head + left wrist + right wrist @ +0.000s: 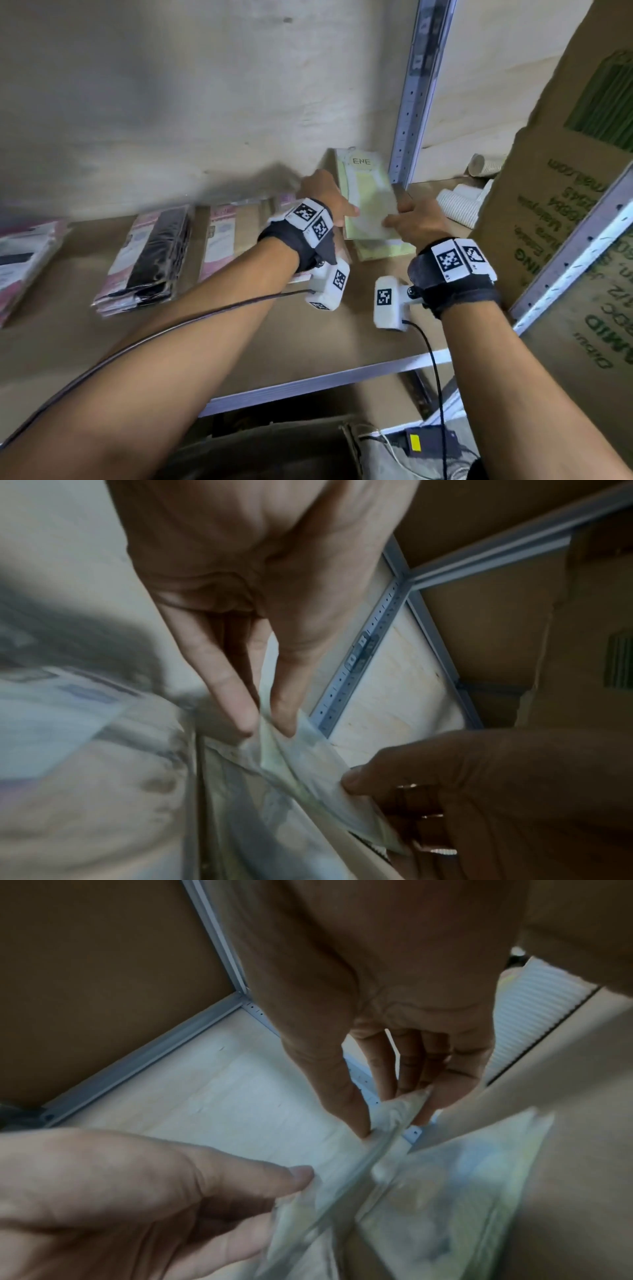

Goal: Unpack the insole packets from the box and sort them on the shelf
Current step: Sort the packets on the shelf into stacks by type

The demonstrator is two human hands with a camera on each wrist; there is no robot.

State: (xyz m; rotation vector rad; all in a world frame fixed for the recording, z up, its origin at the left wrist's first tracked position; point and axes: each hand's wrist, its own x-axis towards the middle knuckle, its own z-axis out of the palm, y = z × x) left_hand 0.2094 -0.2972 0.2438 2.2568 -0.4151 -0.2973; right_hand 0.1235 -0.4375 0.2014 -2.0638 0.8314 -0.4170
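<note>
Glossy plastic packets (368, 202); matt fibreboard shelf (308, 339); metal upright (411, 113).

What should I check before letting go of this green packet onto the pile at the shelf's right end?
1. Left hand pinches the green packet: ok.
2. Right hand pinches the opposite edge: ok.
3. Packet is over the green pile, not the pink and black packets: ok.
4. Packet lies flat and square on the pile: not ok, it is tilted.
5. Clear of the upright post: ok.
6. Pile is stable underneath: cannot tell.
</note>
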